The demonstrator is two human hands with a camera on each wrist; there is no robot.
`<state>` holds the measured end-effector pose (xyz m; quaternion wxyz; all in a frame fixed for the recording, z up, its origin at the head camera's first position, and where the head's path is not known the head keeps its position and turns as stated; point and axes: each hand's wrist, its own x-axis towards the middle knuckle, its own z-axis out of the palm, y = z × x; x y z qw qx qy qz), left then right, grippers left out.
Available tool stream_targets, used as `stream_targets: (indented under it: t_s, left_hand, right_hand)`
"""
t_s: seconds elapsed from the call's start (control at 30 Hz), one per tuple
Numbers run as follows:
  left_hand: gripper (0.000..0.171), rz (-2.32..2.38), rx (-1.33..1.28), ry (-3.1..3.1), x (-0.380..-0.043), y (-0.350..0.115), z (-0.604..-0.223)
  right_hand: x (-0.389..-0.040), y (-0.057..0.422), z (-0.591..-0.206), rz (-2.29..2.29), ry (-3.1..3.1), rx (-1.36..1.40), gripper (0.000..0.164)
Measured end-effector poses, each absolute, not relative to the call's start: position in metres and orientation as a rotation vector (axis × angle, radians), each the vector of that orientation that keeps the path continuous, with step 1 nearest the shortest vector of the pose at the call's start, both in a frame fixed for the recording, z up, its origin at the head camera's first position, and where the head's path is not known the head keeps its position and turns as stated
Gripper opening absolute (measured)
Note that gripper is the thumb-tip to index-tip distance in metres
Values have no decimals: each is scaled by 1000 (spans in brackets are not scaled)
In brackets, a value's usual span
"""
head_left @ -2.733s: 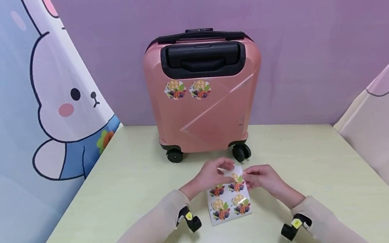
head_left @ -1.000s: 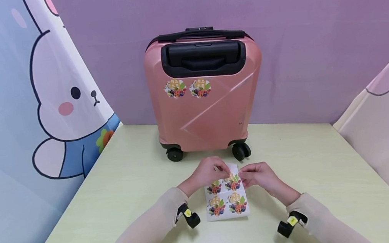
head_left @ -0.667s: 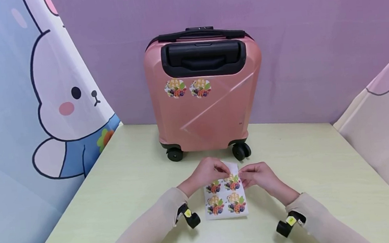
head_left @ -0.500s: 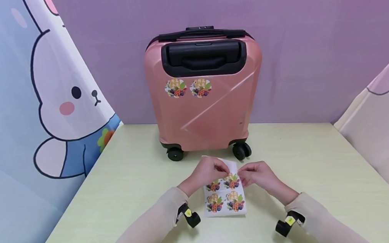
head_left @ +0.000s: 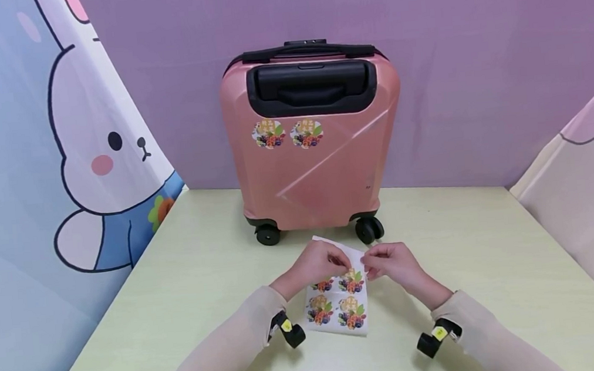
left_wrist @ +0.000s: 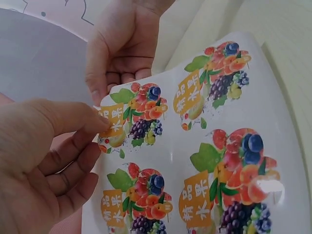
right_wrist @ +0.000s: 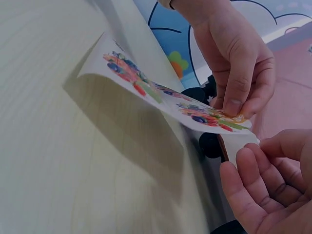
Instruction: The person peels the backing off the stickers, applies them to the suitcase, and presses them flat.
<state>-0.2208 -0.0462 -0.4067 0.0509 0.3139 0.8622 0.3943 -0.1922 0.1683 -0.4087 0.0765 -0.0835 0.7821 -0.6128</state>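
Left hand (head_left: 315,262) and right hand (head_left: 396,264) both pinch, near each other; 2 sleeved arms (head_left: 231,341) angle inward.

My sheet (left_wrist: 171,153) is white, printed with fruit clusters (left_wrist: 144,117) in red, orange, purple, blue and green, each with white characters (left_wrist: 201,197) on amber. I see the same pattern on two stickers (head_left: 268,134) against a pink suitcase (head_left: 322,174), its handle (head_left: 311,84) and wheels (head_left: 268,235) black. My sleeves (head_left: 231,344) are beige, the bench (head_left: 472,252) pale yellow-green, the backdrop (head_left: 462,77) purple, the cloth (head_left: 10,246) light blue with a white rabbit (head_left: 86,115).
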Motion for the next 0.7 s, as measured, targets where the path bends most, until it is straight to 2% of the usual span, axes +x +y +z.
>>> stream_targets:
  t_s: [0.4, 0.7]
  left_hand:
    - [10, 1299, 1103, 2455, -229, -59, -408]
    - [12, 1427, 1042, 2306, -233, -68, -408]
  right_hand:
    - [-194, 173, -414, -1859, 2272, -254, 24]
    - [-197, 175, -418, -1904, 2217, -269, 23]
